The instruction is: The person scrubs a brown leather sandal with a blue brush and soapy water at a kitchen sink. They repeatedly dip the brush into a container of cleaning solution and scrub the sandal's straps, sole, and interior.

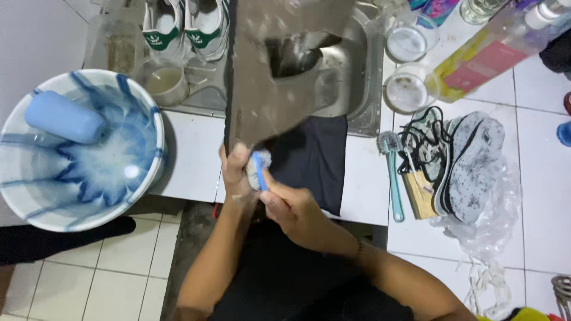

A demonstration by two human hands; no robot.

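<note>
My left hand (236,172) grips the near end of a large dark grey, wet, flat piece (270,71) that reaches up over the steel sink (363,65). My right hand (291,208) is closed on a small blue-handled brush (259,169), its bristles pressed against the piece right beside my left fingers. A dark cloth (315,160) hangs over the counter edge just behind both hands.
A blue-and-white bowl (128,172) with a pale blue bar stands at left. White-and-green sneakers (184,24) and a cup (162,80) sit on the drainer. At right lie a teal brush (394,178), insoles and laces (470,160), two glass jars (410,65) and a bottle (493,50).
</note>
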